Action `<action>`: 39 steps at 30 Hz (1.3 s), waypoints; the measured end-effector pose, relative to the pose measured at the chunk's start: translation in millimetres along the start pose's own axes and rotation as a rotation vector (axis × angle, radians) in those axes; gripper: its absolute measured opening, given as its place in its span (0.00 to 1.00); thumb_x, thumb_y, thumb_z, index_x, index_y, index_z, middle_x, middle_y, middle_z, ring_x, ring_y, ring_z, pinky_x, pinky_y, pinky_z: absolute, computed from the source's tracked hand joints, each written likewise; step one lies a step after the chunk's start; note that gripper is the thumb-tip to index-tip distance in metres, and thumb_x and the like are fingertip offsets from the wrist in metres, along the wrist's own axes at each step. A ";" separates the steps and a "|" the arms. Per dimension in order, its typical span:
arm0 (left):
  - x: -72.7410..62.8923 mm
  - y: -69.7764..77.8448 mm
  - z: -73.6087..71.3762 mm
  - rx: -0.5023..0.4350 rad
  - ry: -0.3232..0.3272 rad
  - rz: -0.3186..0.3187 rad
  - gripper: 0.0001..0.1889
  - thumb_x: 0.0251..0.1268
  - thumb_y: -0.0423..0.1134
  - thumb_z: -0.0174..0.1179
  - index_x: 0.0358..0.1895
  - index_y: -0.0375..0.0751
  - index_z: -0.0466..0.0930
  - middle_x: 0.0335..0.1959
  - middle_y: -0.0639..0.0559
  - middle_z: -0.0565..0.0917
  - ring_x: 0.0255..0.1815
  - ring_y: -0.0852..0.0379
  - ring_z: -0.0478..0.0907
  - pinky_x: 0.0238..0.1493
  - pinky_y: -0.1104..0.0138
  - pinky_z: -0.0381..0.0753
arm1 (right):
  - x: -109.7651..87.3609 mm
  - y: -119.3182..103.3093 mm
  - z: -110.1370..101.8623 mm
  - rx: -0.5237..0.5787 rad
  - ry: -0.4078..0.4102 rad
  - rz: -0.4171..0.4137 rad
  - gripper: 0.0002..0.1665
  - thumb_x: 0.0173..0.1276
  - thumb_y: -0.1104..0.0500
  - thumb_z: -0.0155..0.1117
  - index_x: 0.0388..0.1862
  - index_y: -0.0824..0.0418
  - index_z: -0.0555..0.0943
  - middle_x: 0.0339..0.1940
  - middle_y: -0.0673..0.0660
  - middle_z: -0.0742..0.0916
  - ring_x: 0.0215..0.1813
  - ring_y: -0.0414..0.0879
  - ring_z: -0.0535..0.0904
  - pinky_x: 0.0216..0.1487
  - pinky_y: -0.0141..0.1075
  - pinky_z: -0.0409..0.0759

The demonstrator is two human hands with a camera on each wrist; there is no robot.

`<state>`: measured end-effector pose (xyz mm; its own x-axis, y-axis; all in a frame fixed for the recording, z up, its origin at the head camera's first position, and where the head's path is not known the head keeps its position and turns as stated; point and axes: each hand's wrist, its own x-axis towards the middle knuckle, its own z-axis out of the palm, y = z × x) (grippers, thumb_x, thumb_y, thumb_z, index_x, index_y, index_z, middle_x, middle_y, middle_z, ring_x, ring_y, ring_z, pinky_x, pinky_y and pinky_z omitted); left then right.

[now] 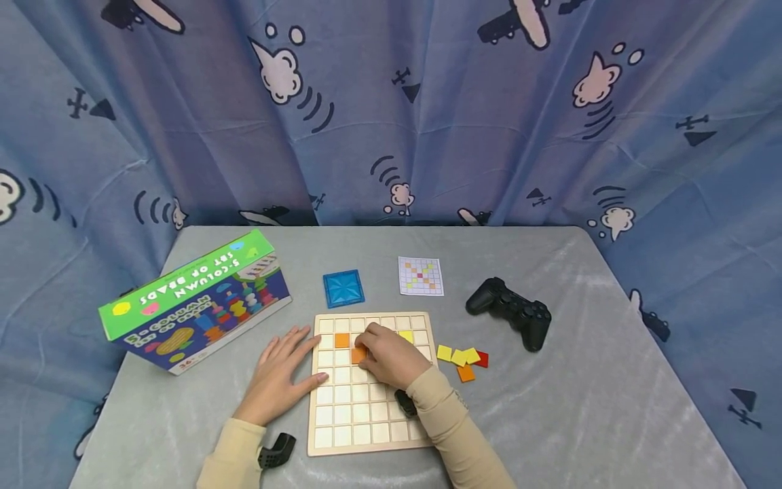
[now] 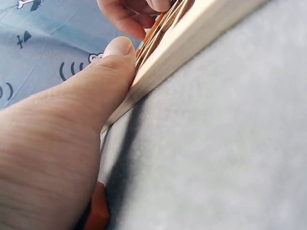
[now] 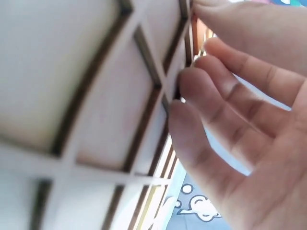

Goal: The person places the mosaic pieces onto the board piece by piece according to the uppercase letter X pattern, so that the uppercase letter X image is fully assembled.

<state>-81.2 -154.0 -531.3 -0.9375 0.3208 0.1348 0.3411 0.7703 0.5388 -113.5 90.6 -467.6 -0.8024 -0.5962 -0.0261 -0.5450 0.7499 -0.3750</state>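
Note:
A wooden grid board [image 1: 342,414] with pale square cells lies in front of me. My right hand [image 1: 394,356] reaches over it, thumb and fingers bent around an orange square tile [image 1: 358,355] at a cell of the upper part. Another orange tile [image 1: 342,340] sits up and left of that one, and a yellow tile [image 1: 406,336] shows at the upper right. My left hand [image 1: 277,373] rests with spread fingers against the board's left edge; its thumb [image 2: 103,76] touches the wooden rim in the left wrist view. The right forearm hides the board's lower right part.
Loose yellow tiles [image 1: 458,357], a red tile [image 1: 482,359] and an orange tile [image 1: 466,373] lie right of the board. Behind it are a blue square tray [image 1: 343,288] and a coloured pattern card [image 1: 420,277]. A black game controller [image 1: 510,312] is at right, a toy box [image 1: 198,302] at left.

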 end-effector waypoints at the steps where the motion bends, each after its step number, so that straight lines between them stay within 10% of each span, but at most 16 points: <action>1: 0.0 -0.1 0.3 0.001 -0.001 -0.001 0.39 0.58 0.67 0.57 0.71 0.55 0.65 0.74 0.51 0.60 0.76 0.47 0.52 0.76 0.48 0.42 | -1.2 1.2 -1.4 0.013 0.001 -0.003 0.17 0.63 0.56 0.69 0.49 0.60 0.81 0.42 0.52 0.81 0.37 0.40 0.75 0.43 0.32 0.80; 10: 0.2 0.3 0.8 -0.008 -0.001 -0.007 0.39 0.57 0.67 0.58 0.71 0.55 0.65 0.74 0.51 0.61 0.76 0.47 0.51 0.76 0.48 0.42 | -32.7 27.9 -31.7 0.154 0.139 -0.041 0.15 0.64 0.62 0.67 0.50 0.63 0.79 0.40 0.56 0.82 0.38 0.44 0.79 0.40 0.34 0.81; 18: 0.8 -0.4 1.0 0.001 0.004 0.001 0.39 0.58 0.68 0.57 0.70 0.55 0.65 0.74 0.51 0.61 0.76 0.47 0.52 0.75 0.48 0.43 | -92.1 74.4 -49.9 0.155 0.233 0.260 0.20 0.63 0.62 0.67 0.54 0.62 0.78 0.37 0.52 0.83 0.37 0.42 0.78 0.36 0.36 0.80; 25: 0.1 -0.5 0.4 0.000 0.011 0.004 0.38 0.58 0.67 0.58 0.70 0.55 0.66 0.74 0.51 0.61 0.76 0.47 0.52 0.75 0.48 0.42 | -130.5 92.9 -43.2 0.151 0.264 0.359 0.16 0.60 0.64 0.69 0.47 0.62 0.80 0.35 0.50 0.82 0.34 0.39 0.75 0.35 0.33 0.80; 39: -0.1 0.6 -0.7 -0.005 -0.002 -0.005 0.38 0.59 0.67 0.57 0.71 0.55 0.65 0.74 0.51 0.61 0.76 0.47 0.51 0.76 0.48 0.42 | -131.6 94.2 -19.2 0.150 0.255 0.421 0.21 0.62 0.57 0.70 0.51 0.62 0.77 0.33 0.50 0.77 0.32 0.41 0.69 0.31 0.31 0.71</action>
<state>-81.0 -153.9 -530.4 -0.9389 0.3184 0.1305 0.3363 0.7688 0.5439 -63.9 245.3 -481.7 -0.9888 -0.1484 0.0164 -0.1359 0.8494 -0.5100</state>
